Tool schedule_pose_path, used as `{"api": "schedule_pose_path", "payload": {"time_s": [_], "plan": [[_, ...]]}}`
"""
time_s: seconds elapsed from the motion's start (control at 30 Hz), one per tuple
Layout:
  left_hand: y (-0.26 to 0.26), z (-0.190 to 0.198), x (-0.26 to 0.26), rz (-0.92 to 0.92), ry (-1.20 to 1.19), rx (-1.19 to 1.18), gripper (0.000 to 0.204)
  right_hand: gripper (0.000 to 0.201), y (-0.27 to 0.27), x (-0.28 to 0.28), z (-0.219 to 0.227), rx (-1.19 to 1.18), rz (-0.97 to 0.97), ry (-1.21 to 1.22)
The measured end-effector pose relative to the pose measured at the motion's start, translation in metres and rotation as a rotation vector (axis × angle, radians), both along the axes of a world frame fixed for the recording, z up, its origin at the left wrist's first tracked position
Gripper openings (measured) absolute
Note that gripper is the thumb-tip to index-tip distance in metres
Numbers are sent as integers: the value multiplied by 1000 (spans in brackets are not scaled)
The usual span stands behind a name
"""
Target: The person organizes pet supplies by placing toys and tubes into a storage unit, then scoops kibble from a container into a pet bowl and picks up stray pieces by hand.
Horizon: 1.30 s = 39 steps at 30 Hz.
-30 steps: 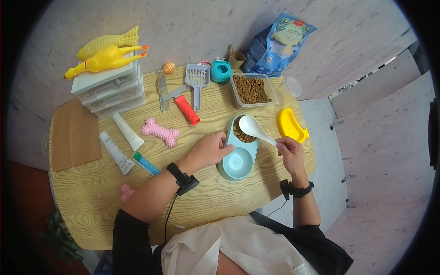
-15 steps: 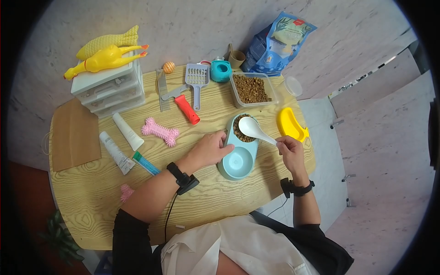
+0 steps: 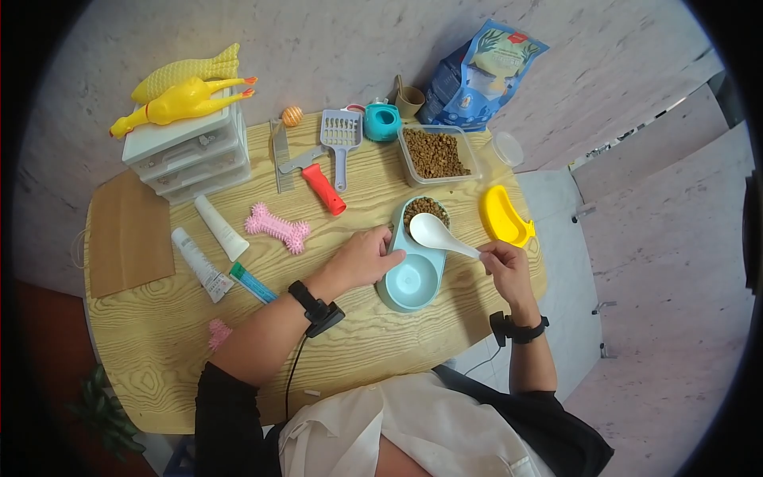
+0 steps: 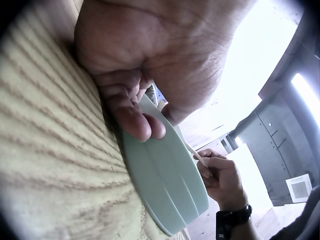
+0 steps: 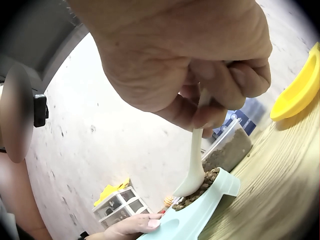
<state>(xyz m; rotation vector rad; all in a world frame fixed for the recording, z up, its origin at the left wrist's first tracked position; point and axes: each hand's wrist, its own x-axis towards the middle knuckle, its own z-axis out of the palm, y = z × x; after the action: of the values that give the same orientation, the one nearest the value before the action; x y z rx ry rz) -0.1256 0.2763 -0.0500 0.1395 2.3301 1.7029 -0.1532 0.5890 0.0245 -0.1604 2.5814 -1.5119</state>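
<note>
In the head view a light-blue double pet bowl (image 3: 412, 278) stands on the table, kibble (image 3: 424, 208) in its far dish and nothing in the near one. My left hand (image 3: 364, 258) holds the bowl by its left side, thumb over the rim; the left wrist view shows curled fingers (image 4: 132, 117) against the outer wall. From the right, my right hand (image 3: 509, 270) pinches the handle of a white spoon (image 3: 430, 231). The spoon's head lies over the near edge of the kibble dish. In the right wrist view it overlaps the kibble (image 5: 197, 190).
Behind the bowl are a plastic tub (image 3: 435, 176) of kibble and a blue bag (image 3: 485, 75). A yellow banana-shaped dish (image 3: 505, 219) lies right. Leftward are a pink bone toy (image 3: 278, 228), a red-handled tool (image 3: 324, 191), a litter scoop (image 3: 342, 139), tubes (image 3: 221, 228) and a drawer unit (image 3: 191, 155).
The spoon's head has shifted slightly toward the person and left, uncovering more kibble in the far dish. My left hand and the bowl have stayed in place.
</note>
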Motion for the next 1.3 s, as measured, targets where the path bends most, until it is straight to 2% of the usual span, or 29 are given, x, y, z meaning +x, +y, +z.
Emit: {"api": "schedule_pose_path", "payload": {"time_s": [0.3,0.77,0.87,0.97,1.3], "plan": [[0,-2,0,-4,-26,1,38,11,10,-2,2,77,-8,-14],[0,-6,-1,1,19,-22,38,13,16,-10,-11,9,-122,109],[1,-8,-1,8,29,-25,39,12,11,-7,-6,87,-102,101],[1,-6,0,12,29,-24,39,12,12,-10,-12,17,-110,99],[2,-7,-1,9,36,-24,39,12,-5,-5,-7,16,-40,32]]}}
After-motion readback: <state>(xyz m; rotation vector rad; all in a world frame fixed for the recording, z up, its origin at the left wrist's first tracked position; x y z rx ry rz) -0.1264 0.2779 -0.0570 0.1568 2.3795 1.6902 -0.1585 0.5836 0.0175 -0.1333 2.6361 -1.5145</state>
